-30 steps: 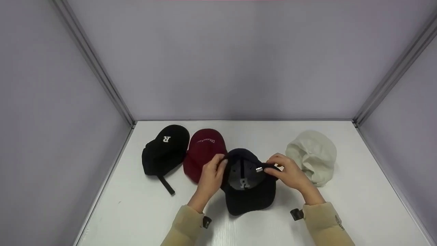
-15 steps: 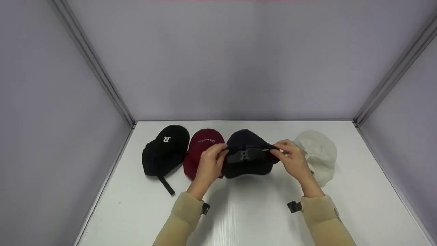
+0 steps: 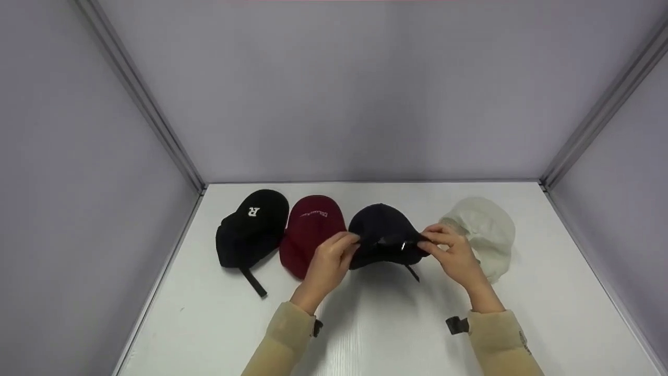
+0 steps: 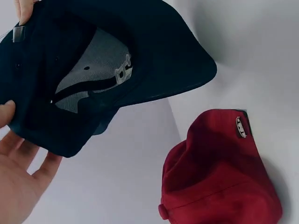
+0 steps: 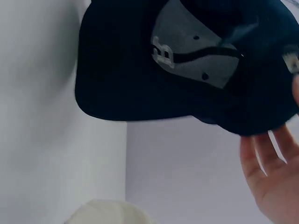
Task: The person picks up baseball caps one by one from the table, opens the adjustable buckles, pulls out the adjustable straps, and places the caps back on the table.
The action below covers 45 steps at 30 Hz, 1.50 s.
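Both hands hold a dark navy baseball cap (image 3: 383, 224) by its two sides, near the middle of the table. My left hand (image 3: 330, 261) pinches its left edge; my right hand (image 3: 454, 256) pinches the opposite edge beside a small metal buckle (image 3: 404, 245). From the head view the crown's top shows, and a thin strap end (image 3: 413, 273) hangs below. In the left wrist view the cap's grey inside (image 4: 100, 56) and brim (image 4: 173, 51) show, with the left fingers (image 4: 25, 154) spread under the crown. The right wrist view shows the right fingers (image 5: 264, 151) beneath it.
A red cap (image 3: 313, 224) lies close to the left hand. Farther left is a black cap (image 3: 255, 230) with a white R and a loose strap (image 3: 254, 282). An off-white cap (image 3: 490, 235) lies behind the right hand. Grey walls (image 3: 334, 94) enclose the white table (image 3: 209, 334).
Both hands have lifted the navy cap away from me and tipped it, so the inside has gone from the head view. In the last half second it came slightly nearer and its strap end appeared below.
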Available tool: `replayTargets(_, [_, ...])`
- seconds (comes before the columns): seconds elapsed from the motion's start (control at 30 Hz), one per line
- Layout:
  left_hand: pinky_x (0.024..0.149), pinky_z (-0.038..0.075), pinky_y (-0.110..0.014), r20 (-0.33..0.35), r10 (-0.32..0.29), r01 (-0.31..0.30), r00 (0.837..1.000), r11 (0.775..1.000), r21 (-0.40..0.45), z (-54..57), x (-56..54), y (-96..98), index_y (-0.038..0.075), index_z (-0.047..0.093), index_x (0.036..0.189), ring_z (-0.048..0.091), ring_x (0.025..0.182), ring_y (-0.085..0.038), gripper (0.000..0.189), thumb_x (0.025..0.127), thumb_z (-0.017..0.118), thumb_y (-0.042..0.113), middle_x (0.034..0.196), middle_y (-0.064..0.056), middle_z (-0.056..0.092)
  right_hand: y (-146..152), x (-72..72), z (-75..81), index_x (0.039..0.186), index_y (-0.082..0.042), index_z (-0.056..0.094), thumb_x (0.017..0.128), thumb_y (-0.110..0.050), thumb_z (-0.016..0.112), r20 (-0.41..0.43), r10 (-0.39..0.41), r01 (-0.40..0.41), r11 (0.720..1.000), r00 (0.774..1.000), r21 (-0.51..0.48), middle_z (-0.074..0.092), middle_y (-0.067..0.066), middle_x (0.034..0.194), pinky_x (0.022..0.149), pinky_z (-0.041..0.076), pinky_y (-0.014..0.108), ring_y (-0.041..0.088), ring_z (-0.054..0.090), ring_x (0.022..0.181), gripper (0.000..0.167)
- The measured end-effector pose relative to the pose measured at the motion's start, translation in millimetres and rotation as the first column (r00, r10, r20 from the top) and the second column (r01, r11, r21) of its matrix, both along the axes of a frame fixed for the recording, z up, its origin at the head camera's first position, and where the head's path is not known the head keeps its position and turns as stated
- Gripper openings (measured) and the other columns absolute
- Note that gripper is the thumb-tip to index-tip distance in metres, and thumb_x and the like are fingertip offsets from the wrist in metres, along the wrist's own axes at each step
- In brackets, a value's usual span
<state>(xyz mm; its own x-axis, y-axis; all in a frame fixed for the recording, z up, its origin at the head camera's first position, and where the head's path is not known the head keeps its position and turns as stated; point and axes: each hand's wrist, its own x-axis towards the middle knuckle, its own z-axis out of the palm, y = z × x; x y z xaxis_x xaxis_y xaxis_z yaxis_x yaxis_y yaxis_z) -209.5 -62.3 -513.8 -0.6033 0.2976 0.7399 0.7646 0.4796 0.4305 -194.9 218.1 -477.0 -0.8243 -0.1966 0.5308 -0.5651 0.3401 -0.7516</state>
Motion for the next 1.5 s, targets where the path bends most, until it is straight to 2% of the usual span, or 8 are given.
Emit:
replayTargets(0.17, [0.083,0.052,-0.031,-0.022,-0.05,0.048,0.998,0.992,-0.117,-5.7,8.9,-3.1,0.006,0.074,0.097,0.065,0.094,-0.02,0.01,0.089,0.071,0.002,0.104,-0.005,0.069,16,9.0,-10.5,0.094,-0.003,0.076,0.079,0.008,0.076,0.071,0.07,-0.077,0.992,0.995,0.099,0.065,0.011,0.101,0.08,0.046,0.018,0.015,0.06,0.091,0.018])
replayTargets(0.37, [0.086,0.049,-0.034,0.001,-0.067,0.066,0.998,0.977,-0.203,-15.2,15.0,-4.3,0.01,0.076,0.093,0.063,0.094,-0.019,0.007,0.088,0.073,0.006,0.102,-0.002,0.068,28,13.0,-25.5,0.093,-0.003,0.076,0.076,0.008,0.078,0.13,0.09,-0.111,0.98,0.987,0.165,0.064,0.015,0.102,0.085,0.042,0.017,0.025,0.059,0.098,0.02])
replayTargets(0.53, [0.086,0.049,-0.035,-0.001,-0.053,0.052,0.999,0.969,-0.24,-21.4,17.2,-2.4,0.011,0.076,0.093,0.063,0.094,-0.019,0.007,0.087,0.074,0.008,0.102,-0.002,0.068,38,6.4,-52.6,0.093,-0.012,0.078,0.075,0.004,0.081,0.141,0.057,-0.084,0.977,0.988,0.196,0.061,0.007,0.104,0.082,0.044,0.019,0.016,0.054,0.098,0.024])
replayTargets(0.83, [0.085,0.047,-0.036,-0.017,0.07,-0.071,0.997,0.944,-0.322,-44.5,12.4,4.0,0.014,0.077,0.091,0.06,0.092,-0.016,0.008,0.084,0.078,0.01,0.097,0.0,0.064,34,-2.2,-77.1,0.087,-0.014,0.079,0.07,0.006,0.083,0.096,-0.086,0.055,0.955,0.992,0.293,0.055,-0.004,0.089,0.065,0.043,0.026,0.015,0.052,0.075,0.027])
replayTargets(0.97, [0.082,0.046,-0.037,-0.047,0.153,-0.16,0.987,0.922,-0.353,-56.3,5.9,8.8,0.013,0.075,0.09,0.061,0.09,-0.017,0.011,0.081,0.08,0.01,0.094,0.0,0.063,28,-9.6,-86.1,0.086,-0.011,0.078,0.07,0.012,0.08,0.143,-0.135,0.085,0.946,0.981,0.312,0.054,-0.003,0.084,0.063,0.043,0.026,0.019,0.053,0.072,0.028])
replayTargets(1.13, [0.077,0.046,-0.036,-0.038,0.249,-0.243,0.968,0.884,-0.4,-63.0,-1.3,12.6,0.012,0.074,0.09,0.061,0.087,-0.018,0.012,0.08,0.081,0.012,0.092,0.0,0.063,19,-20.8,-92.7,0.088,-0.012,0.078,0.073,0.009,0.078,0.188,-0.218,0.136,0.919,0.958,0.371,0.054,0.0,0.087,0.065,0.045,0.028,0.017,0.054,0.073,0.026])
replayTargets(1.33, [0.079,0.045,-0.038,0.023,0.304,-0.254,0.952,0.832,-0.494,-65.0,-9.5,14.2,0.014,0.075,0.092,0.063,0.083,-0.016,0.009,0.085,0.077,0.01,0.092,0.0,0.064,8,-36.0,-101.3,0.086,-0.006,0.078,0.073,0.011,0.075,0.172,-0.262,0.174,0.897,0.95,0.406,0.055,0.004,0.087,0.069,0.048,0.035,0.02,0.055,0.075,0.022])
replayTargets(1.5, [0.078,0.048,-0.037,0.053,0.334,-0.248,0.941,0.789,-0.561,-69.9,-17.7,13.6,0.014,0.076,0.092,0.065,0.086,-0.016,0.008,0.085,0.076,0.01,0.095,0.0,0.067,0,-47.1,-111.0,0.084,-0.003,0.078,0.072,0.012,0.074,0.12,-0.248,0.181,0.896,0.961,0.405,0.057,0.01,0.09,0.076,0.049,0.042,0.027,0.057,0.081,0.02])
